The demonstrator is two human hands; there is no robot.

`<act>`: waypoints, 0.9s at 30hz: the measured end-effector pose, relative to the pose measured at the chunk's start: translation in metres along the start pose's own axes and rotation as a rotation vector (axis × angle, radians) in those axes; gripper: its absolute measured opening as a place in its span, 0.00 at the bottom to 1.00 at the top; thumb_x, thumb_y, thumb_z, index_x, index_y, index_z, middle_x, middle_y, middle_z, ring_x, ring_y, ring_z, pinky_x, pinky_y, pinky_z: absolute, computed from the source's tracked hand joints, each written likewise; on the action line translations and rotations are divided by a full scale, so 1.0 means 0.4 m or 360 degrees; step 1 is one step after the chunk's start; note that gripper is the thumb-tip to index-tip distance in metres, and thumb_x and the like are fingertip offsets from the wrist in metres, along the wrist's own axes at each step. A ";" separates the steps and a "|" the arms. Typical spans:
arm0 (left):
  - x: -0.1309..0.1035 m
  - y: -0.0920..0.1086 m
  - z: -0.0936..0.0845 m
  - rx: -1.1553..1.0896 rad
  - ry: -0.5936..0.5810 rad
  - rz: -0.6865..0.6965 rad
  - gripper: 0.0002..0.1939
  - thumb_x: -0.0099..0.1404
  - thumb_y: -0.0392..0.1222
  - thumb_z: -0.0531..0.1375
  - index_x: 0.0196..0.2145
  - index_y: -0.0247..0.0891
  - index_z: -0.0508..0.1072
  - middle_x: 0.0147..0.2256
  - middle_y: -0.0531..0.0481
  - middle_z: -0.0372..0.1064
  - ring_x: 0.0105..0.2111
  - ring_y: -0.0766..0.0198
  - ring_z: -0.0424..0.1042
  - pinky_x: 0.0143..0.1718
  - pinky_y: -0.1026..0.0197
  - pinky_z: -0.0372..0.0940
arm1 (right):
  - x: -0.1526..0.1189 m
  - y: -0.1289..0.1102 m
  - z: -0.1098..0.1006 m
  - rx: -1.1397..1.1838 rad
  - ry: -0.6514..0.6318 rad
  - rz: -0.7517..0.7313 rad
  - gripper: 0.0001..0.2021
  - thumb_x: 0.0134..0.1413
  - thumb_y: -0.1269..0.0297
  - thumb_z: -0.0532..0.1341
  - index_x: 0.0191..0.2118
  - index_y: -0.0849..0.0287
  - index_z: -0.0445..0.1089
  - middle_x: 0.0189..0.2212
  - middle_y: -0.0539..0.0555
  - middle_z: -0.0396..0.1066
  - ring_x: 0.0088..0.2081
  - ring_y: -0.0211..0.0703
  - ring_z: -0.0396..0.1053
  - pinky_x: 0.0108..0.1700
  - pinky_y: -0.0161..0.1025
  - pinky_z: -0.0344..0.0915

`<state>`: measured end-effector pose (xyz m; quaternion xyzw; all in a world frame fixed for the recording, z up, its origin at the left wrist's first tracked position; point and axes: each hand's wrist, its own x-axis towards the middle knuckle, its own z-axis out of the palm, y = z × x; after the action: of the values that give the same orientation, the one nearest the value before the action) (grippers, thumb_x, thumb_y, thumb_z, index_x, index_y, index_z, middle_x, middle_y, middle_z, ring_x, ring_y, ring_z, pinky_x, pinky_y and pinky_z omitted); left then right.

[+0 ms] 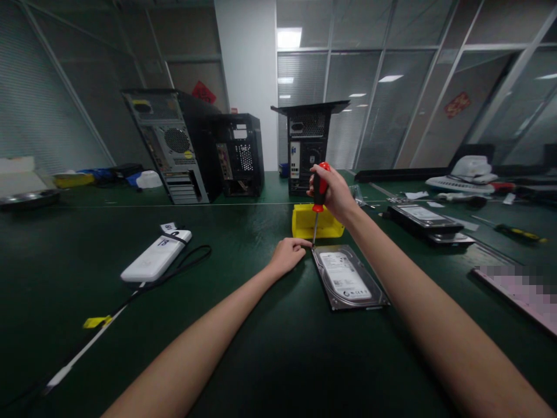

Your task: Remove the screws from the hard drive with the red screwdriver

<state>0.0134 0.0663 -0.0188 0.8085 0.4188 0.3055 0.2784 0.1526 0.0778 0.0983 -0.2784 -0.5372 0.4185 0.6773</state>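
A hard drive (347,274) with a white label lies flat on the green tabletop in front of me. My right hand (331,187) is closed around the red and black handle of a screwdriver (320,188). The screwdriver stands nearly upright, its tip at the drive's far left corner. My left hand (289,255) rests on the table left of the drive. Its index finger stretches out to that same corner, close to the tip, while the other fingers are bent. Any screw under the tip is too small to make out. Just behind the drive stands a yellow box (304,222).
Several computer cases stand at the back, including a tall one (176,139) and one (307,145) behind my right hand. Other hard drives (424,216) are stacked at right, near another screwdriver (517,232). A white power bank (156,255) with a cable lies at left.
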 end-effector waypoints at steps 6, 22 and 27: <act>0.001 -0.004 0.000 0.0034 -0.0009 -0.0007 0.20 0.54 0.32 0.52 0.42 0.38 0.78 0.25 0.52 0.72 0.27 0.65 0.66 0.31 0.66 0.59 | -0.012 -0.007 0.013 -0.0084 -0.0043 -0.0052 0.19 0.40 0.52 0.67 0.32 0.56 0.60 0.27 0.46 0.66 0.25 0.31 0.64 0.32 0.34 0.67; 0.002 -0.008 0.001 0.0049 -0.0011 0.0008 0.20 0.54 0.33 0.52 0.42 0.39 0.78 0.26 0.51 0.73 0.27 0.64 0.66 0.32 0.65 0.60 | -0.010 -0.019 0.020 -0.0128 -0.0074 0.0029 0.19 0.45 0.45 0.62 0.34 0.55 0.62 0.23 0.45 0.62 0.21 0.30 0.61 0.27 0.33 0.65; 0.003 -0.008 0.003 0.0051 -0.0005 -0.0010 0.21 0.54 0.33 0.52 0.42 0.38 0.78 0.23 0.52 0.70 0.25 0.66 0.63 0.31 0.66 0.59 | -0.012 -0.024 0.025 -0.0120 -0.0112 0.0062 0.20 0.42 0.46 0.64 0.34 0.56 0.63 0.23 0.45 0.62 0.22 0.31 0.62 0.29 0.35 0.67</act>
<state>0.0133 0.0688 -0.0218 0.8121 0.4257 0.2965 0.2671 0.1451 0.0683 0.1068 -0.2993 -0.5705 0.4207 0.6388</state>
